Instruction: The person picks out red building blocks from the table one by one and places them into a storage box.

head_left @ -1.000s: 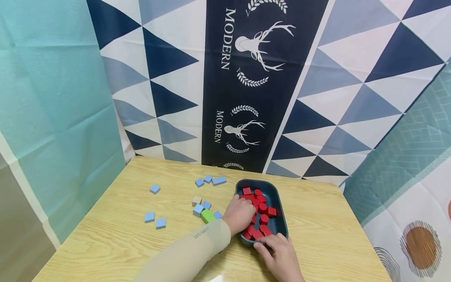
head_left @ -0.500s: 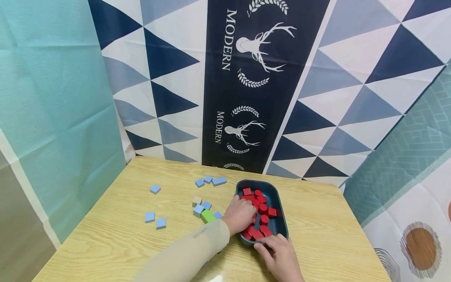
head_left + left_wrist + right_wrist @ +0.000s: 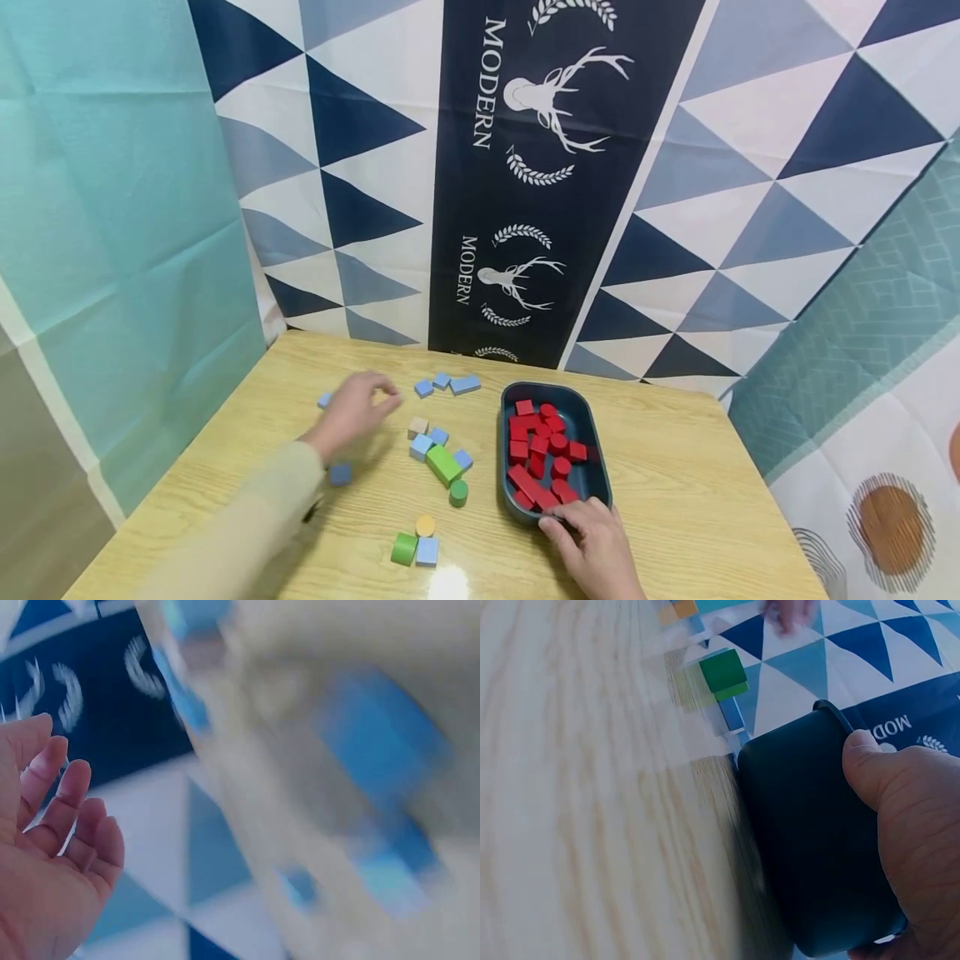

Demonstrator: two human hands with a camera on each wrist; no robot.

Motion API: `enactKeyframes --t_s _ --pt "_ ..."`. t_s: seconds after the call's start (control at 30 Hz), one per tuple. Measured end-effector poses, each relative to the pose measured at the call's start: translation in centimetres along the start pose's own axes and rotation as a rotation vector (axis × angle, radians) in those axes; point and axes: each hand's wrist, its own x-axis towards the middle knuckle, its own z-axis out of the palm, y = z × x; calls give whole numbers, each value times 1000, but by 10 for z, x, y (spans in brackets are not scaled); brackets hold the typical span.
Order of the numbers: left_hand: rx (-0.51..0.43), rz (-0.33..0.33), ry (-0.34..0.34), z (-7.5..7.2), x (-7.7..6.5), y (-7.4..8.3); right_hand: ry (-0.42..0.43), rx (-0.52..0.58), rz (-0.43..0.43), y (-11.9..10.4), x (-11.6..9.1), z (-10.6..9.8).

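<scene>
My left hand [image 3: 354, 417] is above the left part of the table, its fingers loosely bent with nothing between them; the left wrist view shows the bare palm and fingers of the same hand [image 3: 67, 832]. Below and beside it lie flat light-blue blocks [image 3: 341, 475], blurred in the left wrist view. A dark blue tray [image 3: 596, 467] holds many red blocks [image 3: 538, 446], both cubes and cylinders. At the tray's near corner my right hand [image 3: 597, 542] grips the rim, the thumb against the outer wall in the right wrist view.
Between left hand and tray sit a green block [image 3: 444, 465], a dark green cylinder [image 3: 458, 492], a wooden cube [image 3: 417, 427] and several blue blocks. Nearer me are a yellow cylinder [image 3: 425, 525], a green block [image 3: 403, 548] and a blue one [image 3: 427, 551]. A patterned cloth [image 3: 510, 167] hangs behind.
The left hand has left the tray's red blocks and moved left across the table, uncovering the nearer blocks. My right hand and the tray stay in place.
</scene>
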Motion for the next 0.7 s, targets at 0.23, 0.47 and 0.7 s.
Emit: enactKeyframes --t_s 0.23,0.47,0.7 --pt "68 -104 88 -37 -64 -70 3 -24 -5 6 2 -4" --pt "63 -161 70 -38 -102 -89 -83 -31 8 10 8 -16" --pt "126 -85 161 -42 -113 -102 -121 -10 -21 40 19 -58"
